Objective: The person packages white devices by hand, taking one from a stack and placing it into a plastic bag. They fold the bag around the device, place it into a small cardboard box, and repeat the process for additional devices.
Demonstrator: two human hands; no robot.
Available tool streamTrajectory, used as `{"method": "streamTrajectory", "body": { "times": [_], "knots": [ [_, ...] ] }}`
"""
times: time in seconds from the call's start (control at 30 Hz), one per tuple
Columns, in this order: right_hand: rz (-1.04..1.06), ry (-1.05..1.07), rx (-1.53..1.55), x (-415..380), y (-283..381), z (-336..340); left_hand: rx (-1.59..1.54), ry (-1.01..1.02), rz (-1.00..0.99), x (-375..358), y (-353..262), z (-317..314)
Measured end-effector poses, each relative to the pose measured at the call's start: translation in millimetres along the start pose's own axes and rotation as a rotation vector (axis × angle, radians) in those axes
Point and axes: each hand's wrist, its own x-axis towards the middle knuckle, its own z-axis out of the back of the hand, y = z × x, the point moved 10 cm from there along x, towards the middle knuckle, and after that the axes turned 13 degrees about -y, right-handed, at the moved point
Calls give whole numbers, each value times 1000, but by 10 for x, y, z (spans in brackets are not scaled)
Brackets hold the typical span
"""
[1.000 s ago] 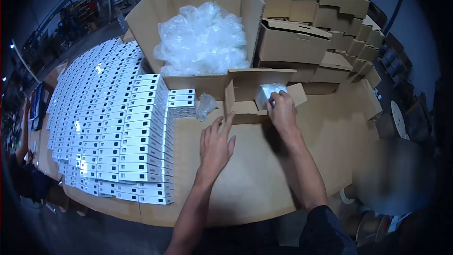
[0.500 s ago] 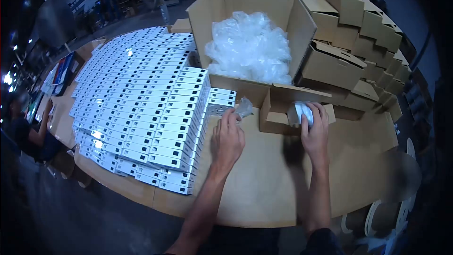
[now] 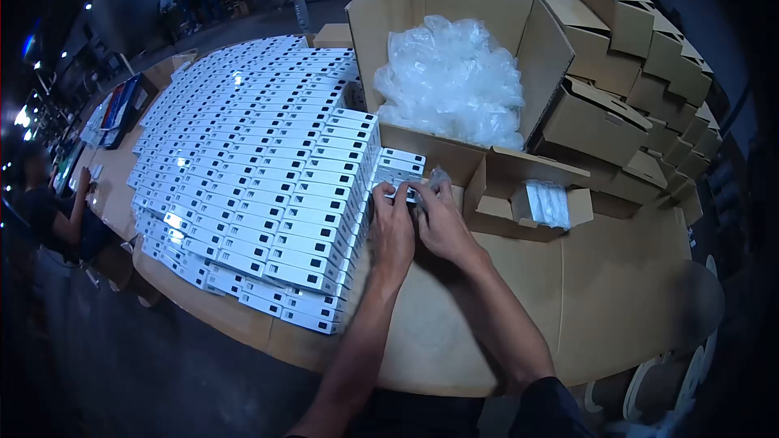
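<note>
My left hand [image 3: 393, 231] is closed with its fingertips at the front of a short stack of white rectangular boxes [image 3: 402, 164], gripping the end of one white box. Beside it, my right hand [image 3: 448, 223] has its fingers bent around a crumpled clear plastic bag [image 3: 439, 175]; its fingertips nearly meet those of the left. The hands partly hide what lies between them. To their right, an open small carton [image 3: 507, 225] holds plastic-wrapped white items [image 3: 548, 203] standing at its right end.
Long rows of stacked white boxes [image 3: 260, 170] fill the table's left side. A big carton [image 3: 560, 49] of clear plastic bags [image 3: 450, 81] stands behind. Folded brown cartons [image 3: 596, 118] are piled at the right. A seated person [image 3: 57, 211] is at far left.
My right hand has let go of the wrapped item in the small carton and moved left to the plastic bag beside my left hand. The view has shifted slightly.
</note>
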Motion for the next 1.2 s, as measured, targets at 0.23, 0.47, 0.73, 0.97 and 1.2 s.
{"method": "streamTrajectory", "body": {
  "times": [0.23,0.47,0.73,0.97,1.2],
  "knots": [
    [-462,195,698,-141,-300,-265,-54,3,100,-57,-119,222],
    [-382,130,1075,-147,-8,74,-240,-150,-53,-140,-585,696],
    [-63,-233,657,-51,112,1236,-189,-12,126,-90,-60,134],
    [23,-348,469,-311,141,1534,-130,97,193,-190,329,-696],
    [-11,-507,403,-804,221,1582,-763,197,670,-545,103,-96]
  ]
}}
